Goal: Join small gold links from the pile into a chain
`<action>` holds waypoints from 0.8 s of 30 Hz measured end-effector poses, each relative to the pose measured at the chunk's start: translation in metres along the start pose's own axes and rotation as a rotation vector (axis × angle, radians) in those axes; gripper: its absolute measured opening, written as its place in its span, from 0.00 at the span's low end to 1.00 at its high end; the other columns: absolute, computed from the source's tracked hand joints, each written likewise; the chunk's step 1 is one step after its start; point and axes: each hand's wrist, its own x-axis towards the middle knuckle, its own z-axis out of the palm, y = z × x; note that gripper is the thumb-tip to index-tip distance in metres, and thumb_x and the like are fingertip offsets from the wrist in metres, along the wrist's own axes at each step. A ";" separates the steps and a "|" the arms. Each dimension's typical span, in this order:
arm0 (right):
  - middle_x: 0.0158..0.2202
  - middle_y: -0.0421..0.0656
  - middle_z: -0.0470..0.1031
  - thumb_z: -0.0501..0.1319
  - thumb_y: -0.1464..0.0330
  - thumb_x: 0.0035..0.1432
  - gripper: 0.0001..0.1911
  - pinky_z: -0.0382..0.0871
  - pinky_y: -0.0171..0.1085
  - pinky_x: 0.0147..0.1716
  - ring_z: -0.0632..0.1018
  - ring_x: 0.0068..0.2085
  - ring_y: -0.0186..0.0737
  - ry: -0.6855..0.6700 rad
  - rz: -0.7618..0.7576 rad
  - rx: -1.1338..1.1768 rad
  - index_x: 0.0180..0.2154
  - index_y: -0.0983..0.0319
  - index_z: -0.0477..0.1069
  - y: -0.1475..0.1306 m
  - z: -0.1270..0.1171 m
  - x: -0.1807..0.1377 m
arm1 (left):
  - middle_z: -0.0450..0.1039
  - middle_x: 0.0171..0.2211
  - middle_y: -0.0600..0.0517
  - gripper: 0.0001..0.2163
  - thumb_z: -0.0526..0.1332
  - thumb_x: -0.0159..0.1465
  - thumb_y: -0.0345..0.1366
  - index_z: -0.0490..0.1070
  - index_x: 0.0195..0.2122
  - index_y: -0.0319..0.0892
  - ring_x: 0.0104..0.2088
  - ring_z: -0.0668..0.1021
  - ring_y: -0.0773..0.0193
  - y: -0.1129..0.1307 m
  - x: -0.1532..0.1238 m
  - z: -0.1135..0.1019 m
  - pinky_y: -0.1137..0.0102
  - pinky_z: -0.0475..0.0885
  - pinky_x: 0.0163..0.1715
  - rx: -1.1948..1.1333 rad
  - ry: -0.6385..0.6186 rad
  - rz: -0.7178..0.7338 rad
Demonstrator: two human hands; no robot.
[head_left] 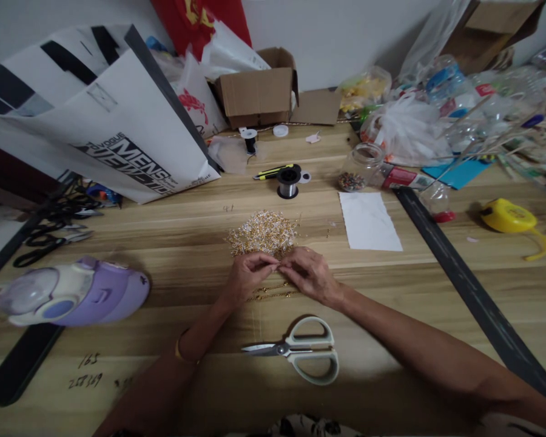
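My left hand (251, 274) and my right hand (310, 276) meet at the near edge of a pile of gold and clear beads (264, 232). Both are closed in a pinch, fingertips nearly touching. Whatever lies between them is too small to make out. Just below my hands, a gold chain (273, 295) is stretched across the wood, partly hidden by my left hand. Nearer to me lie scissors (312, 351) with pale handles, blades pointing left and slightly apart. A thin thread seems to run down from my left hand towards the blades.
Beyond the beads are a wire spool (288, 184), a yellow-black utility knife (275, 172) and a jar of beads (360, 167). White paper (370, 221) and a tape measure (508, 216) lie right. A purple-white water bottle (77, 292) and black scissors (45, 243) lie left.
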 end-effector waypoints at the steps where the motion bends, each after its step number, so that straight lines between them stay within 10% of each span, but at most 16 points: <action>1: 0.28 0.43 0.72 0.58 0.70 0.61 0.03 0.65 0.37 0.33 0.72 0.31 0.38 0.001 0.000 -0.003 0.33 0.61 0.68 0.000 0.000 0.000 | 0.78 0.27 0.50 0.04 0.66 0.51 0.32 0.77 0.28 0.38 0.28 0.78 0.66 0.000 0.000 0.000 0.74 0.72 0.31 0.004 0.000 0.009; 24: 0.28 0.42 0.71 0.59 0.67 0.61 0.05 0.64 0.36 0.32 0.71 0.31 0.37 -0.027 0.021 0.003 0.33 0.62 0.67 0.002 0.001 -0.003 | 0.78 0.27 0.50 0.03 0.66 0.51 0.30 0.76 0.28 0.38 0.29 0.78 0.66 0.000 -0.001 0.001 0.74 0.73 0.32 0.039 0.013 0.057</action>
